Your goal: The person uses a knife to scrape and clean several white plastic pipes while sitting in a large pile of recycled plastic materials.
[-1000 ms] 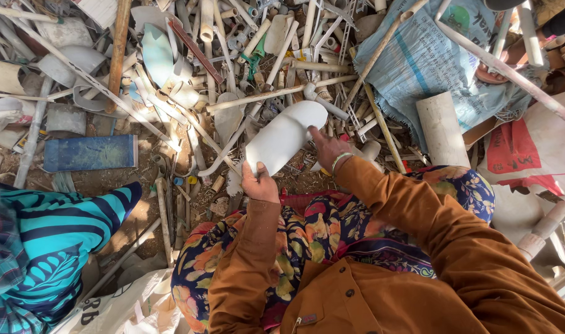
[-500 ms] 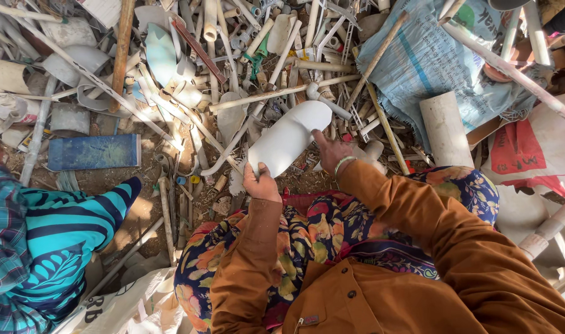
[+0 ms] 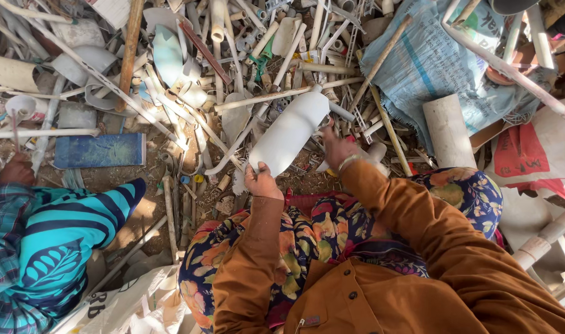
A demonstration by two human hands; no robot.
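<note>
A seated person's left hand [image 3: 262, 181] closes its fingers on the lower end of a wide white plastic pipe section [image 3: 288, 133], raised over a heap of scrap tubing; the right hand [image 3: 337, 147], just beside it, has fingers hidden. Likely light, stiff and smooth, best gripped by its ends. A co-worker's striped sleeve [image 3: 60, 241] left of the pipe is cut off.

We are seeing a smooth, matt white plastic pipe piece [image 3: 288, 133], a woven plastic sack [image 3: 431, 62] looking coarse, a dusty blue board [image 3: 100, 150], and glossy-looking printed cloth [image 3: 313, 229] beside matt brown fabric sleeves [image 3: 418, 229].
</note>
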